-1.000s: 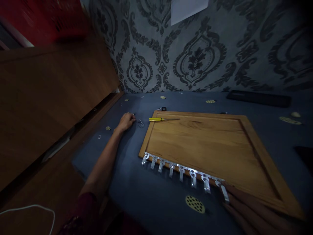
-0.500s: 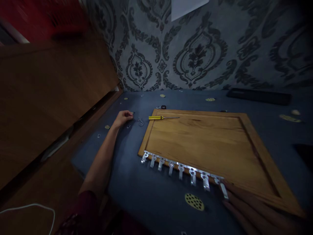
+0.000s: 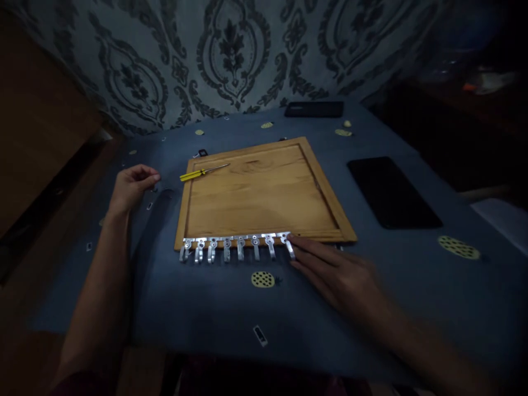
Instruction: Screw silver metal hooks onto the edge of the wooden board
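1. Forearm (image 3: 99, 275) slanting up from the lower left, wrist bent a little, with left hand (image 3: 134, 187) raised at its end, near the blue cloth (image 3: 206, 313) and well apart from the board.
2. Fingers of the left hand curled inward, thumb and index tips brought together in a pinch; too dim to tell whether anything small is between them.
3. Just beside those tips, on the right, a thin curved metal piece (image 3: 167, 192), blurred.
4. Next, a yellow-handled screwdriver (image 3: 204, 171), lying across the left rim of the board, shaft pointing right onto the panel.
5. In the middle of the cloth, a wooden board (image 3: 256, 198), lying flat, honey-brown and grained, with a raised frame around a recessed panel and a dark knot near the far side.
6. Along the near edge of the board, a silvery hook rail (image 3: 235, 238), shiny, with eight hooks (image 3: 226, 251) in a row, overhanging the edge toward the wearer.
7. At the right end of the rail, right hand (image 3: 346, 278), reaching in from the lower right, palm low; fingers stretched out and parted around the last hook, tips touching the rail's end, without a closed grip.
8. Behind the board, a dark slim case (image 3: 314, 109); farther right, a flat black slab (image 3: 394, 192), phone-like, on the cloth.
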A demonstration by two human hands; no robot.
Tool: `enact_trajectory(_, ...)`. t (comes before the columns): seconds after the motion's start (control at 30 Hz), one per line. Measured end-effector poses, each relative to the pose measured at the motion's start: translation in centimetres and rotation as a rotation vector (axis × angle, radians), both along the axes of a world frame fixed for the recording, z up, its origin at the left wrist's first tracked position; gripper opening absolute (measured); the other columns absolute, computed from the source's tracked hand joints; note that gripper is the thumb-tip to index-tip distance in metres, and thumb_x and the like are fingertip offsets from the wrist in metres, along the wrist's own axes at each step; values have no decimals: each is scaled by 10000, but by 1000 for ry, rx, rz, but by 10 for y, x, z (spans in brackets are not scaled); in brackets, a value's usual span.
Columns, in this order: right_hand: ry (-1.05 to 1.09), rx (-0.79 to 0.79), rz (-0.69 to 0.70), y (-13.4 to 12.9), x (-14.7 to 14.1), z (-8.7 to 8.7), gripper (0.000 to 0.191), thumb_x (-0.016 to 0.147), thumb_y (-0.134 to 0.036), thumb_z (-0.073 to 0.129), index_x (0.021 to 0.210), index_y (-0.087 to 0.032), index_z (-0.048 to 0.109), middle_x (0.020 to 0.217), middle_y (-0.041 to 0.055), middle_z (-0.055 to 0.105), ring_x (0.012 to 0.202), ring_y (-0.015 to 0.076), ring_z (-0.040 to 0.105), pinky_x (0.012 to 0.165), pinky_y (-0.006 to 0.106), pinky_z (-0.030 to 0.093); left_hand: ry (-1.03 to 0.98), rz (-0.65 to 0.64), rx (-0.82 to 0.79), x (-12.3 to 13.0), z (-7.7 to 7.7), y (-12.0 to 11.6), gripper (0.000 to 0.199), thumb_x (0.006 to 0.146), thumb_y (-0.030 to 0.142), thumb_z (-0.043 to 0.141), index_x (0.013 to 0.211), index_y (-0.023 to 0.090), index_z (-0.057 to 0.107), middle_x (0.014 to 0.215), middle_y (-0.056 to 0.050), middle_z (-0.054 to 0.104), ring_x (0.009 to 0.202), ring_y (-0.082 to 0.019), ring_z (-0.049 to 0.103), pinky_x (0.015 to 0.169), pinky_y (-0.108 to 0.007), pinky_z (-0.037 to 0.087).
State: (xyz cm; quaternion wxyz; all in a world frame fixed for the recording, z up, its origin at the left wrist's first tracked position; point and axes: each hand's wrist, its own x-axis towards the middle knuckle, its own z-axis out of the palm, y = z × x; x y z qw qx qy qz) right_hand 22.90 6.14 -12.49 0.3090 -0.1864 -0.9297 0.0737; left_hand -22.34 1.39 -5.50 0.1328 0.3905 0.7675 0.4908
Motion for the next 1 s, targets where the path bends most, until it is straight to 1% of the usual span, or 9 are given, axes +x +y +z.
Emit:
enact_trajectory(0.1, -6, -10, -4, -1, 1, -1, 300, 1078, -199, 498, 1177, -177, 780, 1259, 101, 783, 1004, 228, 806, 818, 375, 716, -31, -101, 55, 37, 5, 10, 291, 550, 364, 874, 687, 194, 682, 614, 31, 618, 540, -75, 492, 513, -184, 381)
enact_trajectory(0.2, -2, -48, -9, -2, 2, -2, 296, 1077, -190, 501, 1194, -176, 773, 1265, 99, 781, 1028, 230, 800, 854, 396, 712, -110, -288, 86, 92, 8, 20, 265, 538, 319, 892, 679, 188, 709, 649, 3, 660, 571, -99, 544, 542, -215, 437)
enact_trajectory(0.27, 1, -51, -10, -2, 2, -2, 292, 1077, -187, 504, 1209, -184, 765, 1266, 88, 783, 1022, 219, 800, 853, 378, 708, -142, -455, 16, 131, 8, 23, 220, 582, 293, 889, 684, 185, 727, 701, -10, 703, 654, -124, 615, 626, -233, 502)
enact_trajectory(0.33, -4, -41, -22, -2, 1, -2, 292, 1081, -189, 499, 1230, -182, 751, 1268, 83, 783, 1010, 217, 801, 826, 365, 709, -170, -625, -80, 164, 8, 26, 132, 664, 252, 847, 725, 183, 752, 743, -12, 731, 711, -131, 646, 684, -238, 524)
enact_trajectory(0.43, -10, -25, -21, -2, 0, -3, 303, 1084, -178, 478, 1244, -157, 734, 1264, 94, 783, 976, 227, 806, 780, 372, 710, -154, -851, -172, 197, 8, 32, 76, 745, 235, 791, 754, 168, 756, 727, -6, 721, 712, -123, 646, 689, -228, 518)
enact_trajectory(0.53, 12, 9, -19, -2, -1, -3, 283, 1075, -152, 486, 1225, -132, 725, 1247, 109, 786, 963, 236, 807, 767, 374, 709, -172, -955, -256, 212, 6, 39, 56, 791, 211, 739, 774, 158, 736, 718, 2, 708, 693, -112, 642, 658, -207, 510)
enact_trajectory(0.67, 3, 15, -23, -2, 0, -4, 258, 1068, -162, 514, 1228, -138, 715, 1271, 109, 776, 964, 230, 805, 799, 365, 707, -227, -1018, -350, 220, 2, 46, 69, 805, 213, 719, 773, 153, 715, 708, 2, 696, 662, -106, 630, 615, -195, 497)
enact_trajectory(0.87, -46, -76, -18, -4, 2, -8, 254, 1024, -100, 562, 1225, -146, 710, 1318, 117, 750, 980, 243, 793, 835, 415, 705, -242, -1032, -436, 223, -4, 48, 72, 820, 225, 714, 800, 156, 719, 705, -4, 693, 623, -101, 603, 585, -198, 477)
enact_trajectory(1.0, -58, -93, 2, -4, 2, -4, 272, 1032, -96, 546, 1254, -132, 699, 1337, 126, 737, 995, 249, 788, 855, 427, 704, -241, -1037, -444, 224, -4, 50, 58, 817, 213, 719, 798, 159, 724, 716, -3, 701, 640, -105, 615, 598, -201, 488)
